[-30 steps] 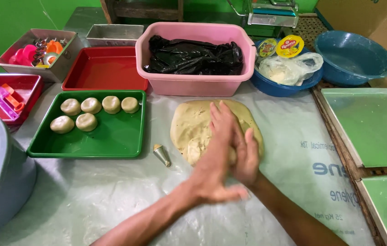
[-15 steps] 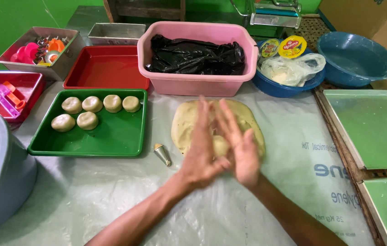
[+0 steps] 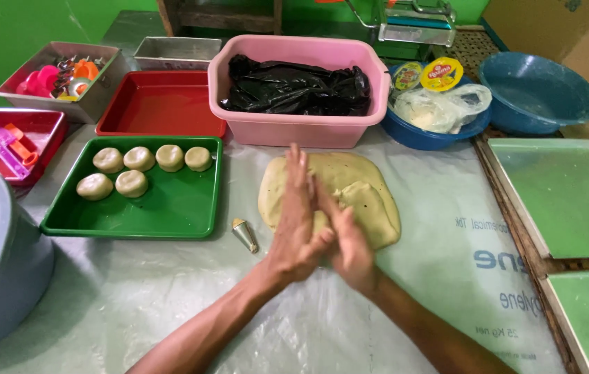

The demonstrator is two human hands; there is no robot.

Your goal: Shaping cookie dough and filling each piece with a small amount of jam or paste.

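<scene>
The left hand point(image 3: 294, 228) and right hand point(image 3: 346, 239) stay pressed palm to palm over the flattened dough point(image 3: 360, 190), fingers straight; the left has slid forward. Anything between them is hidden.

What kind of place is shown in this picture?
Probably a small home or workshop kitchen for making pastries by hand. A flattened slab of dough lies on a plastic sheet, shaped dough balls sit on a green tray, and a box holds colourful cutters.
</scene>
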